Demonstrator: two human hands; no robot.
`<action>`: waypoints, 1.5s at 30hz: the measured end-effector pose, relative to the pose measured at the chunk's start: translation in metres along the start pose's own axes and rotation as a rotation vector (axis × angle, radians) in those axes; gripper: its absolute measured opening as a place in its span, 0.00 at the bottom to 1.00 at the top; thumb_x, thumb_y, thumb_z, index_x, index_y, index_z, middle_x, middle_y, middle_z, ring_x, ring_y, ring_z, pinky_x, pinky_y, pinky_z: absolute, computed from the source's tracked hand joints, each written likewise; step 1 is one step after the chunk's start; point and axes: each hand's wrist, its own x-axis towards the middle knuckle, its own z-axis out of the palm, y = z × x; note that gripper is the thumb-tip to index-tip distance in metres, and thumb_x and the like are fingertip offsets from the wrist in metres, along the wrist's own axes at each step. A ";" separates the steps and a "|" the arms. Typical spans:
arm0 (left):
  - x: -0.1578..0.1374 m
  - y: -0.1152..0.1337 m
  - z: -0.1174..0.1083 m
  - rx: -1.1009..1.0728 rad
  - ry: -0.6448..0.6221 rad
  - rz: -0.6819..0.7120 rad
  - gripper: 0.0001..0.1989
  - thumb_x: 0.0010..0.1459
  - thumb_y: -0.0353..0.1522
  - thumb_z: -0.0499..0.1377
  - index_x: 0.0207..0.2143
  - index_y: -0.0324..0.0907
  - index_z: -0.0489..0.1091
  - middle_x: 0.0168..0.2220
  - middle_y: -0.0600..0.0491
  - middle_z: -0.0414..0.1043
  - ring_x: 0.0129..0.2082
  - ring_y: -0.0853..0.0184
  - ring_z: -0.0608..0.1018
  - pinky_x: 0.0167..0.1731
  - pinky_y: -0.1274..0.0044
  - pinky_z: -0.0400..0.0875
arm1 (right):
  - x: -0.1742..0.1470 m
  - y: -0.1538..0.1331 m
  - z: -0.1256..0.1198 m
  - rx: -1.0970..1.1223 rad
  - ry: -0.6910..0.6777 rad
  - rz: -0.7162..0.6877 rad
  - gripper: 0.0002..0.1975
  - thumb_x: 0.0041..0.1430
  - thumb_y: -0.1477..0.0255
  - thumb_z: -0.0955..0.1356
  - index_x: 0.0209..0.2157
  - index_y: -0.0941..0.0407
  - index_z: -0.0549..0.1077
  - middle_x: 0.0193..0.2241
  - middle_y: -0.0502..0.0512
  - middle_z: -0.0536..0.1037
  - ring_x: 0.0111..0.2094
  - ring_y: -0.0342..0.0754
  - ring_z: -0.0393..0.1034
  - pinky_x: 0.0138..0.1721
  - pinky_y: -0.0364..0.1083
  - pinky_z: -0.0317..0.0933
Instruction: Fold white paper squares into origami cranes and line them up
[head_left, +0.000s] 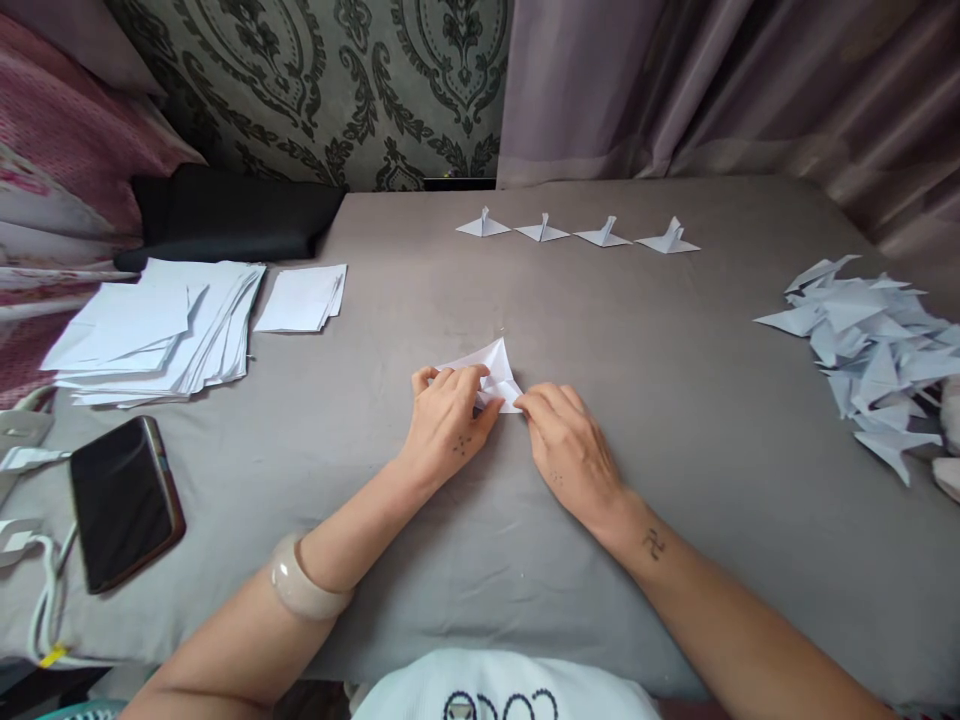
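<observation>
so the paper (491, 360) being folded is lying around the middle of the desk (405, 270), a fair way in from the near edge, with one point aimed at the far edge. the left hand (450, 415) is curled over its left part, thumb and fingers pinning it, and the right hand (574, 450) looks like it's pinching the near right corner by the fingertips. can't really see how the layers sit under the left fingers tbh.

for a fold like this i'd let the left hand do the holding and the right do the moving. keep the pressure light till the corner lines up, then run a fingertip along the crease, from the middle outward. press it flat against the desk too, cause the cloth looks a bit soft and a crease made on that could come out mushy. if the layers slip, i'd open it and line up again rather than force it.

the row of paper birds (484, 225) by the far edge and the big pile (862, 350) at the right edge are well clear of the elbows, so there's room.
</observation>
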 end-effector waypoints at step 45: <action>-0.014 -0.003 -0.017 0.186 -0.187 0.451 0.15 0.67 0.34 0.49 0.52 0.44 0.69 0.42 0.48 0.72 0.40 0.62 0.71 0.36 0.72 0.64 | -0.010 0.006 -0.055 -0.173 -0.415 0.021 0.19 0.59 0.83 0.60 0.42 0.50 0.76 0.47 0.53 0.72 0.43 0.47 0.66 0.35 0.46 0.58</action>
